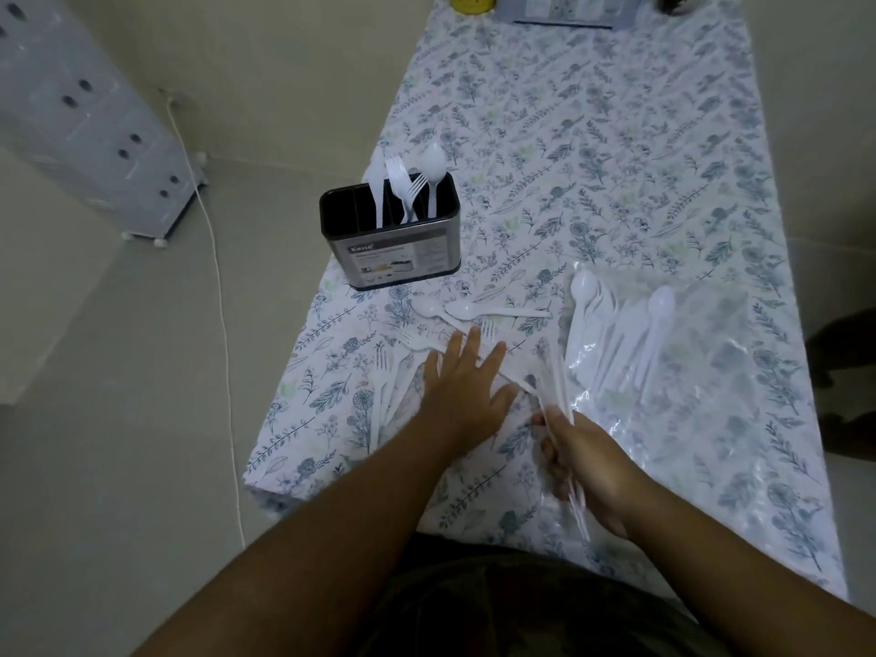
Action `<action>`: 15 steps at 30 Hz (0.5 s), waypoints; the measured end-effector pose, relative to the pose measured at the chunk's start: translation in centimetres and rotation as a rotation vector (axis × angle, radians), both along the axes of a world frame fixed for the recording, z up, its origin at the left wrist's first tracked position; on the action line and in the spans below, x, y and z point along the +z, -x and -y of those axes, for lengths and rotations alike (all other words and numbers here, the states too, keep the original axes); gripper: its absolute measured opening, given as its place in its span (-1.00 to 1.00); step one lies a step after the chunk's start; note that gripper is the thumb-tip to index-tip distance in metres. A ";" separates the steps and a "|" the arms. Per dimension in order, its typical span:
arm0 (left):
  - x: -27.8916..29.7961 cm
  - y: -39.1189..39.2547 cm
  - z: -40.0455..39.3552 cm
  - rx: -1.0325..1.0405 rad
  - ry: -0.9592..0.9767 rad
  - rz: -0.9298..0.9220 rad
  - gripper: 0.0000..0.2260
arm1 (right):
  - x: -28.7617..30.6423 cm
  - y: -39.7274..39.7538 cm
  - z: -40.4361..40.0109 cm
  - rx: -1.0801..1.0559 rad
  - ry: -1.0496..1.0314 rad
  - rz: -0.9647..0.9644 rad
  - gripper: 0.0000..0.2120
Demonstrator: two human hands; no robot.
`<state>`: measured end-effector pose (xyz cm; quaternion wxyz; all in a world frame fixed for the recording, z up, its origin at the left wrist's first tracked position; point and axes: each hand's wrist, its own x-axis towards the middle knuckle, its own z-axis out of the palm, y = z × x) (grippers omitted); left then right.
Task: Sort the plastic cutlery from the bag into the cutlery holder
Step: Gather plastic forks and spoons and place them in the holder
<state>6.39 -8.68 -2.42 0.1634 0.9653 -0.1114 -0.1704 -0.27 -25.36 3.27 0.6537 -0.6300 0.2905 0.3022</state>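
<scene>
A black and steel cutlery holder (398,248) stands near the table's left edge with a knife, forks and a spoon upright in it. A clear plastic bag (663,353) with white spoons and knives inside lies at the right. Loose white spoons (474,311) and forks (386,381) lie scattered in front of the holder. My left hand (462,377) rests flat with spread fingers on the loose pieces. My right hand (585,459) grips a blurred bundle of white plastic cutlery (554,377) that points away from me.
The table (592,158) has a floral cloth. A yellow cup (473,1), a grey box (569,9) and a dark object stand at its far end. A white cable (218,277) and a perforated grey unit (90,120) are on the floor at left.
</scene>
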 end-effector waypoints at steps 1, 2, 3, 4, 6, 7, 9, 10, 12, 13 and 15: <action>0.2 -0.1 -0.2 0.033 0.017 0.020 -0.45 | 0.0 0.0 0.1 -0.031 -0.045 0.010 -0.66; 0.6 0.1 -0.5 0.076 0.058 0.065 -0.47 | 0.0 -0.1 0.1 -0.073 -0.099 0.019 -0.76; 1.0 0.5 -0.6 0.131 0.122 0.112 -0.50 | 0.1 -0.2 0.2 -0.123 -0.150 0.029 -0.82; 1.6 1.4 -0.5 0.202 0.216 0.141 -0.53 | 0.3 -0.4 0.1 -0.176 -0.183 0.037 -0.86; 3.5 3.5 0.3 0.416 0.491 0.099 -0.63 | 0.6 -1.1 0.0 -0.296 -0.216 0.051 -0.86; 4.7 4.4 0.9 0.576 0.663 0.015 -0.68 | 0.9 -1.6 -0.1 -0.352 -0.226 0.072 -0.85; 6.8 5.6 2.1 0.921 0.951 -0.239 -0.70 | 1.4 -2.8 -0.5 -0.444 -0.239 0.141 -0.84; 7.3 5.8 2.3 1.043 1.025 -0.335 -0.67 | 1.6 -3.4 -0.8 -0.481 -0.243 0.181 -0.86; 7.7 5.7 2.6 1.215 1.162 -0.453 -0.58 | 2.1 -4.6 -1.8 -0.525 -0.241 0.253 -0.91; 7.8 5.5 2.7 1.300 1.249 -0.509 -0.54 | 2.4 -5.0 -2.5 -0.534 -0.243 0.285 -0.91; 8.3 4.9 3.0 1.466 1.390 -0.631 -0.46 | 2.9 -5.2 -3.9 -0.531 -0.267 0.325 -0.89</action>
